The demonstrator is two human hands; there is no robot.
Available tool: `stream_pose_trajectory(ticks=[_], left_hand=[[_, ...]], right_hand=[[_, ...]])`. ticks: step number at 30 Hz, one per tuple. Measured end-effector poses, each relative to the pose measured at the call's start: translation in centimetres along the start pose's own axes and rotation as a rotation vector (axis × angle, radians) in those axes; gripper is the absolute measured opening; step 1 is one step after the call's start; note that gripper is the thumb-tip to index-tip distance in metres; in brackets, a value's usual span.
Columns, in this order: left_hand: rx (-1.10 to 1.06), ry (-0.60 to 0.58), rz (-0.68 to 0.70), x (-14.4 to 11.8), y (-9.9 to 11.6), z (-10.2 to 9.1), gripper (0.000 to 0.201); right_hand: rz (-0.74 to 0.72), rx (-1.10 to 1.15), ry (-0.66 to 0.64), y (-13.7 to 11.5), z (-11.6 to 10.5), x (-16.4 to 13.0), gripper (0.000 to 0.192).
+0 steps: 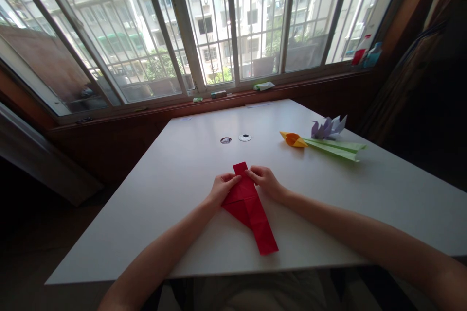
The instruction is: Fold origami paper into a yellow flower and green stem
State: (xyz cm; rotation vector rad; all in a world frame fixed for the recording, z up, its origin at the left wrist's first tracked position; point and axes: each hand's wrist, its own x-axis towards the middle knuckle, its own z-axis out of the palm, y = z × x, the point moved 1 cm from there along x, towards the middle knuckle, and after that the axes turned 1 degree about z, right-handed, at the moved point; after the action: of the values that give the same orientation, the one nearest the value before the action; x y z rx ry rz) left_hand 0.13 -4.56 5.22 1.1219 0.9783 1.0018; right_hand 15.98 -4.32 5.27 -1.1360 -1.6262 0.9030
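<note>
Red folded paper strip (250, 206) lies flat near the front middle of the white table (383, 194); left hand (222, 188) and right hand (265, 181) press its upper end, fingertips together on the paper. Farther right, well apart: orange paper piece (293, 139), green folded paper (335, 148), purple paper flower (328, 128). Two small round holes (235, 139) lie beyond the strip; nothing blocks the hands.

Under your hands the folded paper strip (251, 209) was plain red; the table (189, 165) was white; beyond lay an orange paper flower (293, 139), a green paper stem (335, 148) and a lilac paper flower (328, 128).
</note>
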Motion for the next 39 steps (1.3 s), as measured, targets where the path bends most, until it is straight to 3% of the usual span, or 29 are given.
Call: stream_pose_trajectory(ticks=[3, 9, 14, 22, 25, 32, 39], left_hand=[[0.000, 0.000, -0.001, 0.1, 0.0, 0.0, 0.031], [-0.054, 0.053, -0.011, 0.0, 0.3, -0.1, 0.031], [-0.066, 0.059, 0.003, -0.1, 0.2, 0.0, 0.031], [-0.197, 0.197, 0.034, 1.3, 0.1, -1.1, 0.035], [-0.197, 0.171, 0.060, 1.4, 0.2, -1.4, 0.035], [-0.008, -0.061, 0.053, 1.0, 0.4, -1.3, 0.035], [0.057, 0.018, 0.147, 1.2, 0.2, -1.0, 0.034]], right_hand=[[0.012, 0.017, 0.011, 0.1, 0.1, 0.1, 0.036], [0.016, 0.082, -0.130, 0.0, 0.1, 0.0, 0.035], [0.039, 0.110, -0.116, 0.0, 0.0, -0.1, 0.035], [0.141, 0.141, -0.326, -0.3, 0.0, -0.1, 0.036], [0.111, 0.070, -0.275, -0.4, 0.0, -0.2, 0.036], [0.058, 0.027, -0.046, -0.3, 0.0, 0.0, 0.036], [0.114, 0.222, -0.189, -0.5, -0.1, 0.1, 0.033]])
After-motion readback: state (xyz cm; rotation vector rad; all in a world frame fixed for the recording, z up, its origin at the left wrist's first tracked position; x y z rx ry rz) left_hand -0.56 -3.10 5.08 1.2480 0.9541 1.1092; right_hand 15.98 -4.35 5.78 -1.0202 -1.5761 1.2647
